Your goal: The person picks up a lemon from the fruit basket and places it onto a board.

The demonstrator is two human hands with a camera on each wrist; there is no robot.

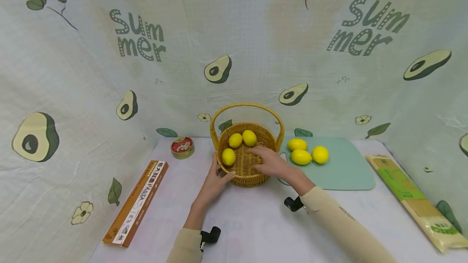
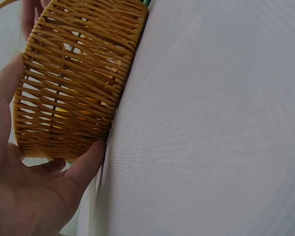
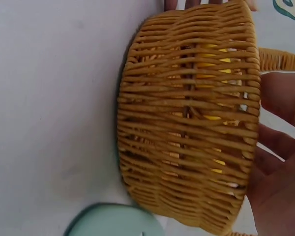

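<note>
A wicker basket (image 1: 248, 181) with a tall arched handle stands in the middle of the table. Inside it, toward the left and back, lie three lemons (image 1: 228, 157). My left hand (image 1: 213, 182) holds the basket at its near left side, thumb at the rim and fingers against the woven wall (image 2: 78, 78). Reaching over the right rim, my right hand (image 1: 270, 161) has its fingers spread inside the basket, with no lemon between them. The basket wall (image 3: 187, 113) partly hides the right fingers in the right wrist view.
Right of the basket, three more lemons (image 1: 301, 157) lie on a pale green board (image 1: 347, 169). A noodle packet (image 1: 413, 198) lies at the far right. On the left are a brown pasta box (image 1: 137, 204) and a round tin (image 1: 182, 147). A printed cloth (image 1: 252, 31) hangs behind.
</note>
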